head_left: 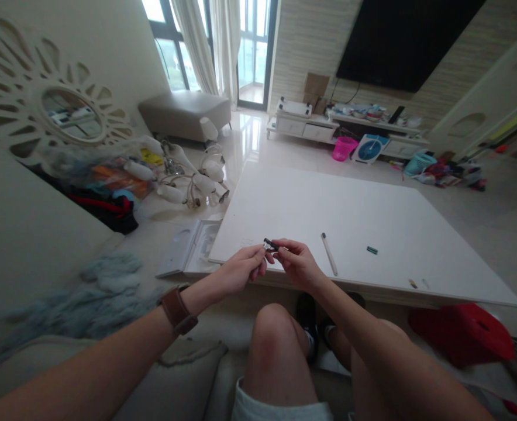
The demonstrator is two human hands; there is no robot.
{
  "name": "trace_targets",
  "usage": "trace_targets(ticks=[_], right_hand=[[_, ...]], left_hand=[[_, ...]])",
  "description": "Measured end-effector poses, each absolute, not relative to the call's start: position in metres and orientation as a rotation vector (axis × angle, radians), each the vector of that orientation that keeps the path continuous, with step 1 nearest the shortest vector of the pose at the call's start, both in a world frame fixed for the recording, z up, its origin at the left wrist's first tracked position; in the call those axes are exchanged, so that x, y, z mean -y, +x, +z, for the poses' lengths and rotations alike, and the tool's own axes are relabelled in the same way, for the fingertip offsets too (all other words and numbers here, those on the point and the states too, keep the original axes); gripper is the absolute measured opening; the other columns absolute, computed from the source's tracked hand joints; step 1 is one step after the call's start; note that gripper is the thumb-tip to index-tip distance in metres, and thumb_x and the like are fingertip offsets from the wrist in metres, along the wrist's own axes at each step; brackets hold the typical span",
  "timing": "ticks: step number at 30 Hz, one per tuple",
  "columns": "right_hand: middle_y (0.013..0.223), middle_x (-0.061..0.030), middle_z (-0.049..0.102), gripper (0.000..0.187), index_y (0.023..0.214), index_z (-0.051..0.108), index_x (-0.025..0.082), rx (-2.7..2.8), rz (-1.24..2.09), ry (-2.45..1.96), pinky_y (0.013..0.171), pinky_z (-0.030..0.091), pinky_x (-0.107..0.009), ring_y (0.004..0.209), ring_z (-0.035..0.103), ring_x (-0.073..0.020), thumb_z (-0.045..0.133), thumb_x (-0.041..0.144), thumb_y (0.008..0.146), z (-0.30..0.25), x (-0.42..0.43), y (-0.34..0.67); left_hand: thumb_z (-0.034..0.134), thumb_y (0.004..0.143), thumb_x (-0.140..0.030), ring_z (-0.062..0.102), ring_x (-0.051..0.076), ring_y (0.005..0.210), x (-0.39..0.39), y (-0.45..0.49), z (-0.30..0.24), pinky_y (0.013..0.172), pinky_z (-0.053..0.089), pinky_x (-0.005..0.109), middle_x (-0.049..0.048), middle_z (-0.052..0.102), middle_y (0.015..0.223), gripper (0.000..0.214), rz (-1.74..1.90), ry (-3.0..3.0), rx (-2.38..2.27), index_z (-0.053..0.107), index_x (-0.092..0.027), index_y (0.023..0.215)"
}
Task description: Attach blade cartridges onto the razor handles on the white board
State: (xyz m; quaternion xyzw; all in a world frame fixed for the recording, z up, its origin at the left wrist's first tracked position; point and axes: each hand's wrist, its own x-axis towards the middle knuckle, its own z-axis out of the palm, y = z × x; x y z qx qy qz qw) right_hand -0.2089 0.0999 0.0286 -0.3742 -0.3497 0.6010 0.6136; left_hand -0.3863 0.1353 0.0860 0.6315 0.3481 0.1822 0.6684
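Observation:
Both hands meet above the near edge of the white table (320,204). Between them is a small black and silver object (269,244), too small to name. My left hand (247,263) pinches its silver end between thumb and fingers. The fingers of my right hand (297,260) are closed on its black part. Whether it is one piece or two, I cannot tell. To the right lies a toothbrush-like stick (329,255) with a dark tip. Farther right are small green cylinders (371,250) that look like batteries.
Near the table's right corner lie a small brown and black piece (412,283) and a clear bit (425,283). An open white box (192,248) touches the left edge. A chandelier (192,175) stands on the floor beyond; a red thing (464,333) sits below right.

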Motion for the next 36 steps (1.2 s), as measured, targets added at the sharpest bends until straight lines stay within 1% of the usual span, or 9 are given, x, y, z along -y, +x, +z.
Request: trace_targets(ticks=[3, 7, 13, 20, 27, 32, 36], right_hand=[[0.095, -0.0027, 0.074, 0.024, 0.089, 0.08, 0.028, 0.832, 1.377, -0.844, 0.089, 0.05, -0.038, 0.091, 0.065, -0.0192, 0.087, 0.036, 0.067, 0.0284, -0.1004, -0.2086], [0.09, -0.0019, 0.073, 0.023, 0.087, 0.08, 0.026, 0.859, 1.359, -0.815, 0.094, 0.048, -0.037, 0.092, 0.064, -0.0182, 0.087, 0.035, 0.067, 0.0307, -0.1006, -0.2093], [0.091, -0.0019, 0.077, 0.027, 0.088, 0.08, 0.026, 0.781, 1.42, -0.824, 0.091, 0.049, -0.034, 0.087, 0.067, -0.0162, 0.089, 0.033, 0.065, 0.0312, -0.1001, -0.2096], [0.09, -0.0005, 0.078, 0.025, 0.085, 0.079, 0.026, 0.783, 1.414, -0.821, 0.095, 0.048, -0.034, 0.088, 0.068, -0.0157, 0.091, 0.032, 0.063, 0.0312, -0.1005, -0.2097], [0.089, -0.0011, 0.078, 0.029, 0.085, 0.08, 0.025, 0.748, 1.421, -0.835, 0.092, 0.05, -0.033, 0.085, 0.068, -0.0151, 0.092, 0.033, 0.06, 0.0312, -0.1001, -0.2099], [0.091, -0.0027, 0.077, 0.026, 0.086, 0.08, 0.026, 0.773, 1.41, -0.84, 0.093, 0.049, -0.037, 0.087, 0.068, -0.0171, 0.09, 0.031, 0.063, 0.0288, -0.1002, -0.2088], [0.09, -0.0013, 0.076, 0.021, 0.085, 0.08, 0.028, 0.845, 1.372, -0.808, 0.093, 0.047, -0.037, 0.089, 0.066, -0.0174, 0.088, 0.03, 0.066, 0.0282, -0.1006, -0.2082]], left_hand=[[0.043, 0.092, -0.045, 0.043, 0.012, 0.055, -0.1356, -0.3862, 0.0836, 0.05, 0.034, 0.024, -0.0007, 0.051, 0.065, 0.033, 0.406, 1.415, -0.78, 0.058, -0.017, 0.086], [0.042, 0.092, -0.049, 0.042, 0.011, 0.055, -0.1359, -0.387, 0.0815, 0.049, 0.034, 0.023, -0.0013, 0.05, 0.065, 0.036, 0.401, 1.407, -0.768, 0.058, -0.017, 0.087], [0.042, 0.093, -0.046, 0.042, 0.011, 0.055, -0.1363, -0.3876, 0.0829, 0.049, 0.034, 0.022, -0.0014, 0.051, 0.066, 0.034, 0.391, 1.417, -0.744, 0.057, -0.016, 0.089], [0.043, 0.093, -0.048, 0.043, 0.011, 0.056, -0.1375, -0.3872, 0.0808, 0.05, 0.034, 0.022, -0.0012, 0.051, 0.067, 0.036, 0.392, 1.409, -0.729, 0.058, -0.016, 0.09], [0.042, 0.093, -0.051, 0.043, 0.011, 0.056, -0.1376, -0.3869, 0.0785, 0.05, 0.035, 0.023, -0.0011, 0.051, 0.067, 0.039, 0.392, 1.398, -0.721, 0.058, -0.016, 0.091], [0.042, 0.093, -0.05, 0.043, 0.011, 0.055, -0.1376, -0.3872, 0.0785, 0.049, 0.034, 0.023, -0.0011, 0.051, 0.067, 0.039, 0.388, 1.401, -0.723, 0.059, -0.015, 0.091], [0.042, 0.094, -0.049, 0.043, 0.011, 0.056, -0.1382, -0.3871, 0.0799, 0.052, 0.035, 0.023, -0.0012, 0.051, 0.065, 0.037, 0.396, 1.42, -0.722, 0.058, -0.016, 0.088]])
